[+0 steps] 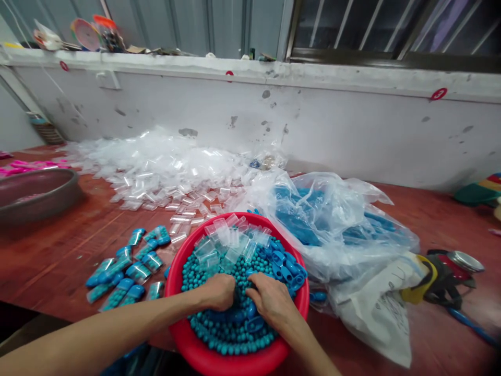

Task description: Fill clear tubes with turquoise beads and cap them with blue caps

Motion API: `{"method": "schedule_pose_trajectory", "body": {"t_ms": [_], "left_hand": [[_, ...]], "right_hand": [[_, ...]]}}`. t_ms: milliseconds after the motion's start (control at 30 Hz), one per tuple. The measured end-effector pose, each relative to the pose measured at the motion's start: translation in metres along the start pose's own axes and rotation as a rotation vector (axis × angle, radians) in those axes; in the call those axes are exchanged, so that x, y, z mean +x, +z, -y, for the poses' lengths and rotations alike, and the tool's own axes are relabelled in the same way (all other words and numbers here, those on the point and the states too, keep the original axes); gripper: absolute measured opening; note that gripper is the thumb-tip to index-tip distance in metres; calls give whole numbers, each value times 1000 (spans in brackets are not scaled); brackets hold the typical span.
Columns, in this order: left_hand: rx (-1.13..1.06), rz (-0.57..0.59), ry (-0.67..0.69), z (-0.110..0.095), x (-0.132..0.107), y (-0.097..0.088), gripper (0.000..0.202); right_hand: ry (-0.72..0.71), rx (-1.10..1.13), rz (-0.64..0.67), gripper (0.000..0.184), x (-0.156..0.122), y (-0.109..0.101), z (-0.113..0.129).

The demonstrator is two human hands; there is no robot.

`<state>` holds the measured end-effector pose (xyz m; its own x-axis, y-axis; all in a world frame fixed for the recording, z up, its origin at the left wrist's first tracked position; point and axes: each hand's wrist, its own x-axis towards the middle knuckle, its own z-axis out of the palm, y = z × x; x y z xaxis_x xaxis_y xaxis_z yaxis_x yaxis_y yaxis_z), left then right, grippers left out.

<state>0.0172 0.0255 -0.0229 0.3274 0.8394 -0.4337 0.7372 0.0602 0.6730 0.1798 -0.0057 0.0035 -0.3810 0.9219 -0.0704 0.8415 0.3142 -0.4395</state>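
Observation:
A red basin (177,271) sits at the near edge of the table, full of small turquoise beads (195,271), with clear tubes (223,243) at its back and blue caps (287,266) on its right side. Both my hands are down in the beads at the basin's middle. My left hand (217,292) is curled into them, fingers closed and buried. My right hand (272,303) lies beside it, fingers bent into the beads and caps. What either hand holds is hidden.
Several filled, blue-capped tubes (125,271) lie left of the basin. A big heap of clear tubes (164,167) spreads behind. A plastic bag of blue caps (332,219) stands at the right, a grey metal bowl (39,193) at the far left.

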Motion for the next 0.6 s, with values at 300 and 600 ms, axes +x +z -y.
{"method": "schedule_pose_trajectory", "body": {"t_ms": [300, 600], "left_hand": [[-668, 167, -91, -21, 19, 17, 20], [-947, 136, 1, -10, -4, -2, 32]], "right_hand": [[73, 214, -181, 23, 7, 0, -5], [71, -90, -32, 18, -7, -11, -5]]}}
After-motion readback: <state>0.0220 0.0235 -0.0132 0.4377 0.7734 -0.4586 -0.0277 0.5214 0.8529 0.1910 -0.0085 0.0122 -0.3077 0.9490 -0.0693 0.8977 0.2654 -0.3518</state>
